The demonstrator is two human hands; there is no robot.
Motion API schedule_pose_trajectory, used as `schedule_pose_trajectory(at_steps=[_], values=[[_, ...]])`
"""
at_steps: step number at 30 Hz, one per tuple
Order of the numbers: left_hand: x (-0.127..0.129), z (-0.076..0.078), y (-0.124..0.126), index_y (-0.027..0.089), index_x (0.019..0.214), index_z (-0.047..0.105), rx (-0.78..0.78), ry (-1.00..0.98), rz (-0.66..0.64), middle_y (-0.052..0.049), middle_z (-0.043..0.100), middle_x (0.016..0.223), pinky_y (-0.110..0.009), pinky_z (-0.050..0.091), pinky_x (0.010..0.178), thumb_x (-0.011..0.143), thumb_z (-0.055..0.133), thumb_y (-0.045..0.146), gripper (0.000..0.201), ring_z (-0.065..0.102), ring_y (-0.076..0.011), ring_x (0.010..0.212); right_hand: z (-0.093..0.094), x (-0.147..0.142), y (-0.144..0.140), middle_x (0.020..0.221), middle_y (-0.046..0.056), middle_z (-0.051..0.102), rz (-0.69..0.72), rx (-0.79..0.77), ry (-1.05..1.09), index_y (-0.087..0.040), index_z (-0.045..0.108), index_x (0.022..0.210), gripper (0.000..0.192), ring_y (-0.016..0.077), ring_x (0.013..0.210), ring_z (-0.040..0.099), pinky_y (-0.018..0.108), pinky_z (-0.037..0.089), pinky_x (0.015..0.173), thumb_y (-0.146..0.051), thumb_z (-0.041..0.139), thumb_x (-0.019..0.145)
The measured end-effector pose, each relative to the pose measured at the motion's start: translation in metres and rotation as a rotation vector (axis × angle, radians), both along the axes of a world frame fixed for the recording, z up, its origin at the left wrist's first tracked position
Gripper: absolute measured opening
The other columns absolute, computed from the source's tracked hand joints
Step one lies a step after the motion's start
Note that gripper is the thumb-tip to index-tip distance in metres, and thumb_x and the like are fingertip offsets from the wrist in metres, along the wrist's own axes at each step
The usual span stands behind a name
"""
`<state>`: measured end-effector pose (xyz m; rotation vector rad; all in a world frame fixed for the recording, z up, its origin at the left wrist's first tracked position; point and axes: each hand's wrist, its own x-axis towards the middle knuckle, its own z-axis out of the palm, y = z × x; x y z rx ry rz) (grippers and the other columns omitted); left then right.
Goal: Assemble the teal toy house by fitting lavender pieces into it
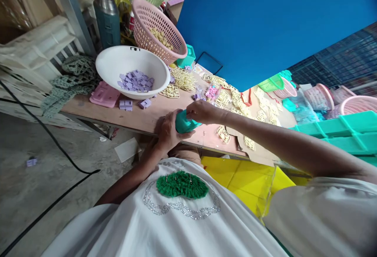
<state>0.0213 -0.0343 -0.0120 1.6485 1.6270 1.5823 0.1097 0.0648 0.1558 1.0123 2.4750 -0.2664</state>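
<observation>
On the floor, far left of my hands, lies 1 small purple piece, with a black cable running past it. Up and left of my left hand, a pink block lies flat on the table. Just beyond it stands a white bowl holding purple pieces. 2 more purple parts lie on the table below the bowl's rim. Behind the bowl stand a dark flask and a tilted pink basket with pale yellow parts inside.

My left hand is curled around the near side of a teal plastic part, fingers wrapped and touching it. The part sits at the near table edge, between both hands. My right hand grips the far top of the same part, fingers bent down onto it; whether the fingertips pinch something smaller there, I cannot tell.

Beyond and right of my right hand, pale yellow frames lie scattered across the table. Farther right stand teal bins and more pink baskets.
</observation>
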Motion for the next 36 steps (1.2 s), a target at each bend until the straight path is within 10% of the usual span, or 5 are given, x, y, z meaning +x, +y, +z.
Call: schedule_pose_trajectory(at_steps=[10,28,36], values=[[0.002,-0.003,0.0,0.021,0.138,0.052,0.032,0.032,0.018,-0.014,0.072,0.129,-0.045,0.057,0.104,0.072,0.092,0.053,0.084,0.071,-0.0329,0.12,0.003,-0.017,-0.016,0.103,0.023,0.079,0.136,0.121,-0.24,-0.002,0.079,0.109,0.028,0.0287,0.099,0.067,0.032,0.037,0.074,-0.008,0.055,0.096],[0.004,-0.014,0.004,0.018,0.141,0.049,0.051,0.011,-0.008,-0.019,0.069,0.134,-0.052,0.052,0.111,0.069,0.093,0.038,0.087,0.068,-0.0375,0.126,-0.004,-0.025,-0.039,0.097,0.021,0.079,0.333,0.18,-0.291,-0.001,0.078,0.1,0.024,0.0245,0.084,0.066,0.035,0.036,0.093,-0.001,0.058,0.087],[0.003,-0.002,0.002,0.02,0.134,0.053,0.026,-0.003,0.023,-0.015,0.072,0.124,-0.045,0.058,0.1,0.068,0.094,0.048,0.083,0.072,-0.0333,0.114,0.008,-0.017,-0.02,0.1,0.017,0.082,0.064,0.113,-0.235,-0.006,0.082,0.103,0.025,0.023,0.087,0.07,0.03,0.037,0.068,-0.012,0.06,0.095]])
